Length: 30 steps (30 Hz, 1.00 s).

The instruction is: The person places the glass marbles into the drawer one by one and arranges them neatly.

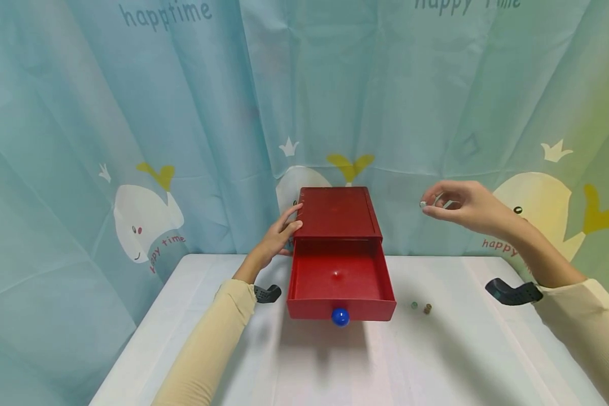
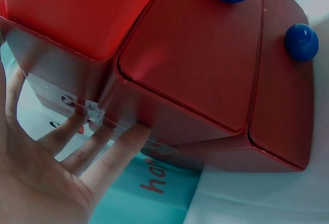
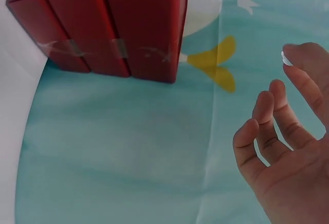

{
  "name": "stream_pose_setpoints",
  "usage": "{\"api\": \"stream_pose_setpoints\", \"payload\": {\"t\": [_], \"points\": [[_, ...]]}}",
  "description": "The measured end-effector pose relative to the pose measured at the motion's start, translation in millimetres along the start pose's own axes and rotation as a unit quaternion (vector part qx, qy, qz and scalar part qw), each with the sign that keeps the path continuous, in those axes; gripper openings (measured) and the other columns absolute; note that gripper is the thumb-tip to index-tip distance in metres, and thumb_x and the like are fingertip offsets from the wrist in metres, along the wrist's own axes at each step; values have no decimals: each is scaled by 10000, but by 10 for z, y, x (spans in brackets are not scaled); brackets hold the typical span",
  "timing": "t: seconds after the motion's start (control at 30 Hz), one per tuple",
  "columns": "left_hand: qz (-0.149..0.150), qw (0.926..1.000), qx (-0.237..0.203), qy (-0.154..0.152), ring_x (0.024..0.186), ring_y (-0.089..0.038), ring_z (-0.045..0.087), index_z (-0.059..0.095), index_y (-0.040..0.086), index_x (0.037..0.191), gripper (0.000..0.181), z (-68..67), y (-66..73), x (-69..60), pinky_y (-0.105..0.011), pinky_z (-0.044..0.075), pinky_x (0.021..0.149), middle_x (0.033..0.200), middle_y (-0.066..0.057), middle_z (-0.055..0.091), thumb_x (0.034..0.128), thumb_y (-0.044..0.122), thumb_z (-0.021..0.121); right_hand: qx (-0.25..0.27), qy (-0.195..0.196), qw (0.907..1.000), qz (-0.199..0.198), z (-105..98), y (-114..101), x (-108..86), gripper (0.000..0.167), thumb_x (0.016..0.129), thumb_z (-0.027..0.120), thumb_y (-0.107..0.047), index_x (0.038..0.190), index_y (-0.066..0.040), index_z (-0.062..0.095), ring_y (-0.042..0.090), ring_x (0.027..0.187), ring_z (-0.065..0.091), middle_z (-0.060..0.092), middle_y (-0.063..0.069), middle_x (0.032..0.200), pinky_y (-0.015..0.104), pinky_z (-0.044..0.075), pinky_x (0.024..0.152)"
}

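**Right hand [image 1: 462, 206] pinching a white bit [image 1: 423, 204] in the air**

The white bit is sitting between thumb and index fingertip, above the table [image 1: 451, 276] and to the right of the red cabinet [image 1: 336, 213], well apart from it. The grip is narrowing to just that bit, which is too small to identify; the other three fingers are curving loosely, apart from it.

The left hand [image 1: 274, 239] is touching the cabinet's left side, its fingers spreading wide and nearly straight, not wrapping around anything.

The cabinet's top drawer [image 1: 345, 276] is standing pulled out, its bare red floor showing and a blue knob [image 1: 340, 317] sticking out of its front. Two lower drawers are staying flush below it, each bearing a blue knob of its own in the left wrist view. Clear tape [image 3: 120, 48] is running along the cabinet's side.

Right of the drawer, a green bit [image 1: 414, 305] and a brown bit [image 1: 427, 309] are lying near each other on the table. Behind everything, a blue-green curtain [image 1: 182, 124] with whale prints is hanging.
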State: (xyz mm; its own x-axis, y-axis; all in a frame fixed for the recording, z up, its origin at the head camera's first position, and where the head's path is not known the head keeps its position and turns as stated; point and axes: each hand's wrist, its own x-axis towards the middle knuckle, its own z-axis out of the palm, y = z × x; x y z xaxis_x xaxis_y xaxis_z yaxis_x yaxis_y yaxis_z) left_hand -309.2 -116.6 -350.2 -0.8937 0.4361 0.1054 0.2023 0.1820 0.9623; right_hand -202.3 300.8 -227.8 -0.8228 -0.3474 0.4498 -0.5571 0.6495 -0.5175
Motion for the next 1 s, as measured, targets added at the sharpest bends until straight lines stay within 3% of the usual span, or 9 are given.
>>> {"api": "stream_pose_setpoints", "payload": {"t": [0.43, 0.7, 1.0], "points": [[-20, 10000, 0, -24, 1438, -375, 414, 267, 419, 1615, 638, 5, -8, 8, -664, 515, 930, 1647, -121, 321, 1029, 458, 516, 258, -1140, 9928, -250, 151, -406, 353, 127, 924, 780, -144, 1038, -155, 725, 202, 831, 626, 671, 4, 982, 282, 564, 724], [-41, 10000, -32, 40, 1429, -360, 427, 312, 446, 1591, 616, 1, -9, 6, -661, 514, 935, 1629, -107, 354, 1018, 481, 534, 535, -1684, 9823, -617, 360, -594, 583, 123, 943, 752, -151, 1058, -141, 707, 225, 847, 628, 666, 19, 1000, 306, 575, 733], [-13, 10000, -36, 30, 1406, -355, 456, 310, 451, 1590, 628, -2, -2, -9, -649, 527, 924, 1620, -106, 370, 1007, 493, 539, 693, -2108, 9714, -846, 629, -737, 809, 120, 935, 759, -147, 1027, -201, 703, 230, 776, 632, 667, 14, 871, 332, 559, 674]]}}
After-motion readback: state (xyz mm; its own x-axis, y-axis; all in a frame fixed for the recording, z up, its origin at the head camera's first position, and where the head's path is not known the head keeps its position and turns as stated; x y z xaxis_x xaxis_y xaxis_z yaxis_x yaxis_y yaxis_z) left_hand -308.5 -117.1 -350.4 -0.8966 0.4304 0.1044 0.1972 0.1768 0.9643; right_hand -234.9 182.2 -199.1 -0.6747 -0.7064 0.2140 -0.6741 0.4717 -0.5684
